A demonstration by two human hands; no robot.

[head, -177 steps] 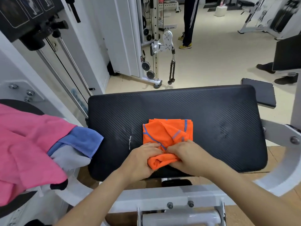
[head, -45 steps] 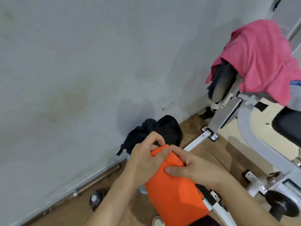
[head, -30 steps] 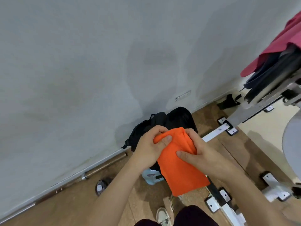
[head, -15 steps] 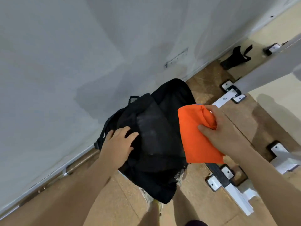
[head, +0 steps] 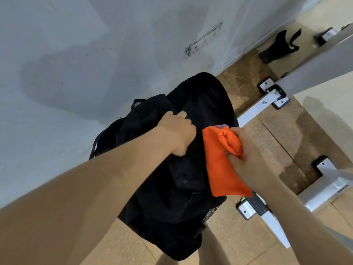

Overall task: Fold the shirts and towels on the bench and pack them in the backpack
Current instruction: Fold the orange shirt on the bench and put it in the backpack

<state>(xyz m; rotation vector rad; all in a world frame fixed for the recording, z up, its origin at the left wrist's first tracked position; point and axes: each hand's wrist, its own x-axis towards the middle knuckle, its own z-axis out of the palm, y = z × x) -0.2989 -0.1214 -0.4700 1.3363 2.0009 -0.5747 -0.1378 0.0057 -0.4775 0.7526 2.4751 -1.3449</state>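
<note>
The packing step is in hand. The backpack (head: pixel 177 169) lies in the middle of the frame, on the floor by the wall. The left hand (head: pixel 177 131) grips its top fabric with curled fingers. The right hand (head: pixel 246 159) clamps the folded orange cloth (head: pixel 219 165) just right of it. I judge the next move needs the opening pulled wide, then the cloth pushed inside.

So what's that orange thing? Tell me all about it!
The orange cloth is folded into a soft, flat bundle, bright orange with a bit of blue trim at its top. It is held tilted above the black backpack, not inside yet. The right hand grips its bunched edge.
</note>
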